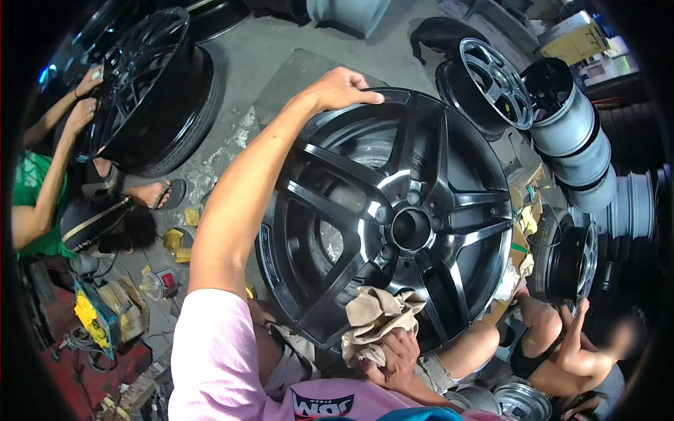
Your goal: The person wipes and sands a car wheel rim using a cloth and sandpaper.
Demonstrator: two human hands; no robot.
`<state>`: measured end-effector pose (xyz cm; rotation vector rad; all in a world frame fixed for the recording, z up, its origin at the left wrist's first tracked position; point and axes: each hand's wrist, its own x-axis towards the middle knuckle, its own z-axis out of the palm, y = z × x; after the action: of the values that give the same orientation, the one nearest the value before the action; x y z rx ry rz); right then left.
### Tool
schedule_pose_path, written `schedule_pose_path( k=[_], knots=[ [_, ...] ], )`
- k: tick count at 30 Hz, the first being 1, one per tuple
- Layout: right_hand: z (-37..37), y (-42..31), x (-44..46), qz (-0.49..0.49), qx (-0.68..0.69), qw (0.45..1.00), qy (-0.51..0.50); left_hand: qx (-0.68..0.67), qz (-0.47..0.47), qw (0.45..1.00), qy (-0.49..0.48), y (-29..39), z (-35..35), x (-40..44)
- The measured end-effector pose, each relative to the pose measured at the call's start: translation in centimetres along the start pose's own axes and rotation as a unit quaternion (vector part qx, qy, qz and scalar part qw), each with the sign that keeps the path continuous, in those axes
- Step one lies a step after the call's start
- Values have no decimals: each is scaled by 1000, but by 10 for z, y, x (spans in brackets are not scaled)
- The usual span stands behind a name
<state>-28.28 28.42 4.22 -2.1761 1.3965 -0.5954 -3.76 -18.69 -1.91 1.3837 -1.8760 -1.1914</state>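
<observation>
A large black alloy wheel rim (368,238) with paired spokes stands face up before me, tilted towards my body. My left hand (344,90) is closed on its far edge, the thumb lying over the lip. Near the wheel's close edge, my right hand (394,356) is wrapped around a crumpled beige cloth (382,309). That cloth lies against the lower spokes and covers part of them. Light reflects off the spokes around the open centre bore.
On the left, a person in a green shirt (35,186) handles another black wheel (158,105). At lower right sits another person (562,351) beside a wheel. Stacked silver rims (579,151) stand at right. A clear container (160,283) and a red machine (84,372) are at left.
</observation>
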Motion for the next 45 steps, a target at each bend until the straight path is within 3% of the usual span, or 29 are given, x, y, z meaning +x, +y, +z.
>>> schedule_pose_path(
  k=[4,8,9,10,11,12,14,15,16,17,19,20,21,23,24,26,28,33,35,40,45],
  knots=[
    [1,1,-2,-12,10,1000,25,5,-10,1000,4,-18,-14,-26],
    [0,7,-13,17,133,983,121,-28,9,998,55,-31,-19,-66],
    [8,17,-16,-39,216,949,226,13,-45,997,54,-30,-23,-76],
    [0,14,-36,122,242,926,261,54,-100,992,53,-29,-27,-86],
    [3,27,-58,227,242,880,339,60,-98,991,61,-40,-26,-89],
    [-22,29,-57,218,325,837,382,67,-95,991,60,-53,-22,-90],
    [-81,4,-70,381,469,686,404,68,-64,983,157,-65,-16,-91],
    [-76,32,-94,363,483,680,415,55,-101,989,90,-27,-21,-106],
    [-82,37,-97,345,497,673,425,60,-91,991,84,-22,-21,-107],
    [-90,27,-110,432,402,709,386,79,-114,988,68,-17,-23,-108],
    [-62,56,-142,412,511,672,342,93,-116,987,63,-29,-24,-102],
    [-40,62,-151,456,448,703,311,95,-110,988,60,-38,-24,-98],
    [-18,53,-144,423,488,692,321,84,-115,987,78,-45,-23,-96],
    [38,70,-166,415,547,690,231,76,-124,985,96,-57,-23,-93],
    [38,45,-149,466,484,710,211,74,-119,984,105,-61,-23,-91],
    [59,17,-130,426,461,736,253,70,-117,984,114,-62,-23,-93],
    [45,9,-119,462,449,749,153,-11,-130,990,58,-49,-23,-98],
    [61,34,-121,442,442,755,198,-20,-142,989,16,-31,-29,-112],
    [49,20,-107,435,481,727,224,-17,-131,991,5,-27,-31,-127],
    [37,16,-90,460,431,730,262,-69,-87,990,89,-40,-16,-145],
    [-7,27,-92,516,375,732,239,-72,-120,982,125,-29,-3,-201]
  ],
)
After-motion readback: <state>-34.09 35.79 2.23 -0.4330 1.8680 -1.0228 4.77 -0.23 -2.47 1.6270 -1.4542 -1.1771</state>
